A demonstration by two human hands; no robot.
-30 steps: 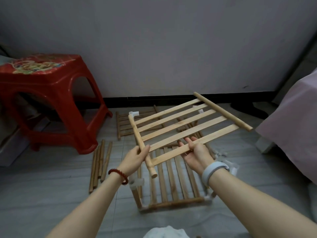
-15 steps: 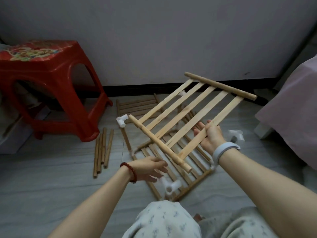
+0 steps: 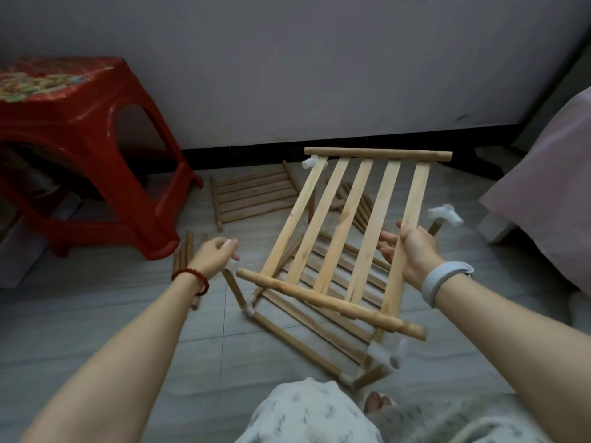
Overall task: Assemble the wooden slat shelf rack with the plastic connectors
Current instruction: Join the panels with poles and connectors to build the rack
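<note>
Your right hand (image 3: 412,251) grips the outer slat of the slat panel (image 3: 345,238), holding it in the air. Your left hand (image 3: 214,254) pinches a white connector (image 3: 231,243) above the floor (image 3: 96,314).

Crowded floor, open gaps at the near left

Bare grey tiled floor (image 3: 80,330) lay open at seven o'clock; the red plastic stool (image 3: 96,148) blocked ten o'clock, loose wooden rods (image 3: 184,251) beside it, pink bedding (image 3: 550,199) at three.

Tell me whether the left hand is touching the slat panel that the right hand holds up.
Apart. The head view shows bare floor between the left hand and the slat panel, which only the right hand grips.
</note>
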